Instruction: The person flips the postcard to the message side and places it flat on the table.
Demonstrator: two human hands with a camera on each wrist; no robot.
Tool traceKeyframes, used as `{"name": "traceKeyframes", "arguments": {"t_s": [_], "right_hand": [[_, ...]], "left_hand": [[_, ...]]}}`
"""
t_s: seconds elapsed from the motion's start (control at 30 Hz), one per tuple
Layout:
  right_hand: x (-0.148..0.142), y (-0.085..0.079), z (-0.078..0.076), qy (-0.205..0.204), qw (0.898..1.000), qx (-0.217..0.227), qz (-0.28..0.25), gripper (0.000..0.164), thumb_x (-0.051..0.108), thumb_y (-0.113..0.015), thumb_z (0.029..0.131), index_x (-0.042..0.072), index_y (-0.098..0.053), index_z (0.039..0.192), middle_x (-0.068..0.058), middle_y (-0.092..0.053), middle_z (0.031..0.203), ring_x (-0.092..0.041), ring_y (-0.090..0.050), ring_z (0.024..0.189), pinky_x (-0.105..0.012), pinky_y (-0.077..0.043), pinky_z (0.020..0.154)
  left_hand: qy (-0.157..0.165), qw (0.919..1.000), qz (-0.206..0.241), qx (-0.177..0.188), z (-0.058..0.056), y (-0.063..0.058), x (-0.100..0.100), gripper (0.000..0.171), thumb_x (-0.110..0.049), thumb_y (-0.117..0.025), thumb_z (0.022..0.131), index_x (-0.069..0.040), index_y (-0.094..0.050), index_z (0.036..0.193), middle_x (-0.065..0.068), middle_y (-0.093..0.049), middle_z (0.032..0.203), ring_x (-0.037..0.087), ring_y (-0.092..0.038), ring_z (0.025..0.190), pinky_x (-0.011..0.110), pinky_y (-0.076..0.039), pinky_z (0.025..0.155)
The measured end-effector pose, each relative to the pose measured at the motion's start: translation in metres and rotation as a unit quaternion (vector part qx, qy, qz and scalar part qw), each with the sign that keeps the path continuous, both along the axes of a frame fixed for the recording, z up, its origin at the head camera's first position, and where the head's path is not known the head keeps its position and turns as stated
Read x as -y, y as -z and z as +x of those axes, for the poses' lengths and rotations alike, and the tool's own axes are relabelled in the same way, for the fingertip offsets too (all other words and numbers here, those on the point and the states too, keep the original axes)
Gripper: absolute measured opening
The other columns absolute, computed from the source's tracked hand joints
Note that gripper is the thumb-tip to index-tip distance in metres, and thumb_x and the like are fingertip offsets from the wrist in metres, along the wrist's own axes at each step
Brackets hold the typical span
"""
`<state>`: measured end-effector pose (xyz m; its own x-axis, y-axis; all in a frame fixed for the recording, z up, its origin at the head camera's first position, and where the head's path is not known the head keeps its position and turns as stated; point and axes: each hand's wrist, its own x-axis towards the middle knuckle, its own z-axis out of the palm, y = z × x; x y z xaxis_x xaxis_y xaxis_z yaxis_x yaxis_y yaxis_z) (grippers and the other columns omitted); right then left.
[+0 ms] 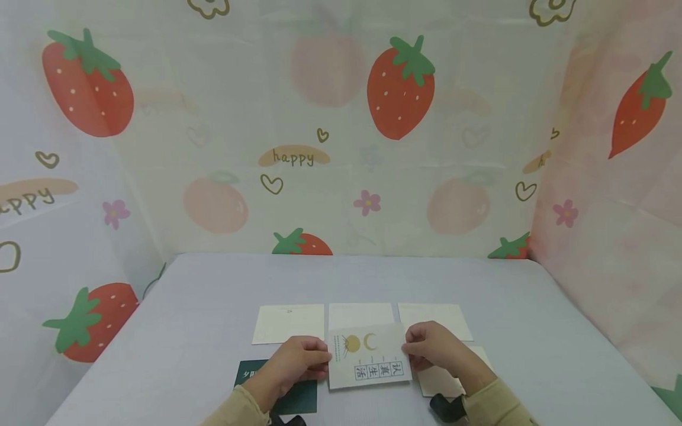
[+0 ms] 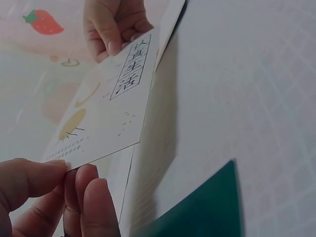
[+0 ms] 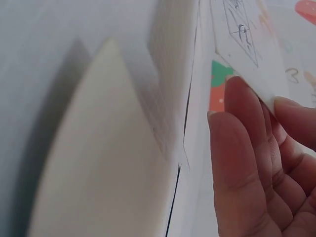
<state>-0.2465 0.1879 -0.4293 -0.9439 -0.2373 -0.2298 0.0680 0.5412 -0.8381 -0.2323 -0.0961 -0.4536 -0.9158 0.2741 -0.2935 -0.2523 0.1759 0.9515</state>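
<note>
A white postcard-like card (image 1: 370, 356) is held up over the table by both hands, its printed face showing. It bears a yellow sun, a crescent moon and boxed Chinese characters. My left hand (image 1: 302, 364) pinches its left edge between thumb and fingers; the right hand (image 1: 434, 350) pinches the opposite edge the same way. Under the left hand lies a dark green card (image 1: 301, 397) with white writing, partly covered by the hand. Below the right hand is a cream card (image 1: 439, 381), partly hidden by hand and wrist.
Behind the hands, a row of pale cards lies on the white table (image 1: 213, 296): a left card (image 1: 290, 325), a middle card (image 1: 359, 313) partly covered by the held one, and a right card (image 1: 434, 313). A strawberry-print cloth (image 1: 346, 148) encloses the back and sides.
</note>
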Motion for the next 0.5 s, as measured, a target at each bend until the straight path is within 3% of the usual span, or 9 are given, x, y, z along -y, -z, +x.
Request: {"name": "traceKeyframes", "arguments": {"t_s": [0.2,0.5], "right_hand": [[-0.0008,-0.0009,0.0006,-0.011,1.000,-0.015,-0.003,0.010,0.008,-0.060,0.085,0.003,-0.056,0.077,-0.003,-0.062,0.069,-0.016,-0.060,0.061,-0.031,-0.054,0.058],[0.0003,-0.0046,-0.0002,-0.013,1.000,-0.027,-0.006,0.008,0.008,-0.062,0.084,0.004,-0.058,0.079,-0.003,-0.062,0.070,-0.016,-0.059,0.063,-0.030,-0.053,0.060]], "left_hand": [[-0.009,0.9988,-0.032,-0.036,-0.0009,-0.0026,0.0029,0.018,-0.016,-0.067,0.082,-0.002,-0.067,0.093,0.005,-0.064,0.078,0.013,-0.061,0.067,0.029,-0.055,0.065],[-0.021,0.9981,-0.040,-0.041,0.0002,-0.0092,0.0046,0.019,-0.015,-0.068,0.081,-0.001,-0.068,0.094,0.005,-0.065,0.081,0.011,-0.062,0.067,0.028,-0.055,0.064]]}}
